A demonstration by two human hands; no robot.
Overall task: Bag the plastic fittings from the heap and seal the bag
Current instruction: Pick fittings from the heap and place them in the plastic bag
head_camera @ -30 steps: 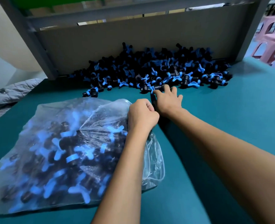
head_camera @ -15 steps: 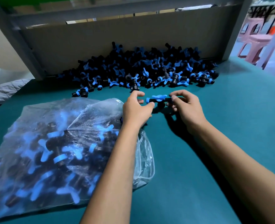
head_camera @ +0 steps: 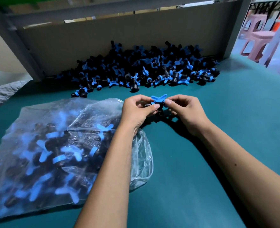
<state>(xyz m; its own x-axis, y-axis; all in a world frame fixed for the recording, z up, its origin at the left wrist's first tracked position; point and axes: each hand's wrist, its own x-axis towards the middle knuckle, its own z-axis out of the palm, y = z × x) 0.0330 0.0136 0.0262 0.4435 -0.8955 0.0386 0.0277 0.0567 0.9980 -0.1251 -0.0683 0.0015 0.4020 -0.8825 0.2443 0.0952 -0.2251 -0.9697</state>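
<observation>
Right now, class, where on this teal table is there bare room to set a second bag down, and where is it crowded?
Bare table lies right of the right forearm, out to the table's right edge, and between the two forearms near the front edge. Crowded: the heap of fittings along the back board, the filled bag at left, and the middle, where both hands pinch one fitting.

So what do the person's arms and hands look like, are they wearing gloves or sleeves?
No gloves: the left hand and the right hand are both bare, with short, unpainted fingernails. No ring, watch or bracelet shows. Both forearms are bare too, as far as the picture reaches, so no sleeve is in view. The right forearm carries a small dark mole.
</observation>
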